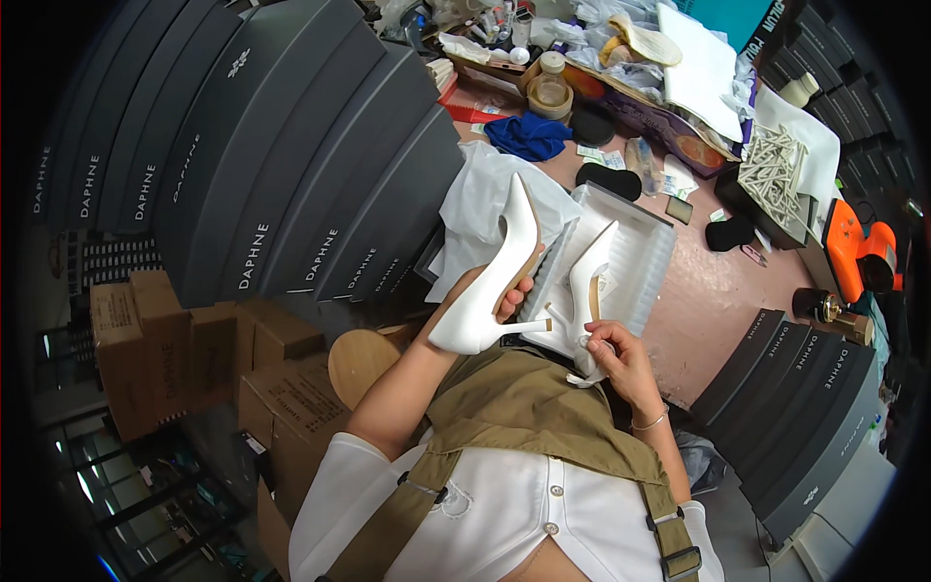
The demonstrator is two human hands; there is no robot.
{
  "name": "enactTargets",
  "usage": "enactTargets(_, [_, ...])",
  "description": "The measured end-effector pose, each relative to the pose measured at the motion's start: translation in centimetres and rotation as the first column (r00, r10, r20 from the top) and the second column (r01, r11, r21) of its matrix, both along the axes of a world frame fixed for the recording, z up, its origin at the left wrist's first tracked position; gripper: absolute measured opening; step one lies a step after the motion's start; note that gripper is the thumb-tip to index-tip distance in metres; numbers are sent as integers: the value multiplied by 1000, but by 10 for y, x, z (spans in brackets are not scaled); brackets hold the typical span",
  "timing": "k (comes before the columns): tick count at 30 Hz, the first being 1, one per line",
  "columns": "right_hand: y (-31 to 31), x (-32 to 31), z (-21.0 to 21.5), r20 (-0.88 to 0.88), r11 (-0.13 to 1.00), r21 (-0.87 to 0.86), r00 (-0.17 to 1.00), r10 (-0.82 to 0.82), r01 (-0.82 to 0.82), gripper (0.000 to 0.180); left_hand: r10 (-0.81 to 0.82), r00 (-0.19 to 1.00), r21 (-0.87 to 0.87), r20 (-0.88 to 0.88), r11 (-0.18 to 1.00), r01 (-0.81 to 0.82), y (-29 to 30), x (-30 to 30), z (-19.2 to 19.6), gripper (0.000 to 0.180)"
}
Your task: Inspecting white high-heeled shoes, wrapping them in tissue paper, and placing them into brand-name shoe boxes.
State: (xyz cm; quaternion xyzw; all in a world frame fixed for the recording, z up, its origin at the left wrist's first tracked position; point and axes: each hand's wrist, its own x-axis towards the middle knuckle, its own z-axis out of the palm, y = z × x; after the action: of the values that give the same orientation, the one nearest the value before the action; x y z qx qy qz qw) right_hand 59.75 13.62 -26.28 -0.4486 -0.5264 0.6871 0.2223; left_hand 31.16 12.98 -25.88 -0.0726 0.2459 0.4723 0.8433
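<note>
My left hand (511, 301) is closed round a white high-heeled shoe (485, 287), whose pointed toe aims away from me and whose heel points right. Part of that hand is hidden behind the shoe. A second white high-heeled shoe (584, 276) lies in the open white-lined shoe box (652, 254) just beyond my lap. My right hand (621, 357) pinches a crumpled whitish wad (586, 363), perhaps paper or cloth, beside that second shoe's near end. White tissue paper (470, 199) spreads out at the box's left.
Tall stacks of dark shoe boxes (320, 145) rise at the left, with more boxes (790, 398) at right. Brown cartons (291, 407) stand lower left. On the pinkish table (703, 320) lie a blue cloth (529, 136), black pads (609, 179), a jar (551, 87) and a box of white sticks (774, 167).
</note>
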Motion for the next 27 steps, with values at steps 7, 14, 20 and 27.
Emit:
enactTargets(7, [-1, 0, -48, 226, 962, 267, 966, -127, 64, 11, 140, 988, -23, 63, 990, -139, 0, -7, -11, 58])
enactTargets(14, [5, -13, -64, 417, 971, 192, 907, 53, -145, 12, 259, 949, -105, 181, 964, -243, 16, -13, -33, 33])
enactTargets(20, [4, -15, -80, 427, 958, 205, 899, 96, -199, 12, 247, 899, -37, 361, 967, -250, 25, -24, -57, 37])
enactTargets(27, [3, -18, -84, 455, 923, 291, 885, 99, -253, 10, 388, 920, 48, 59, 919, -391, 32, -11, -47, 33])
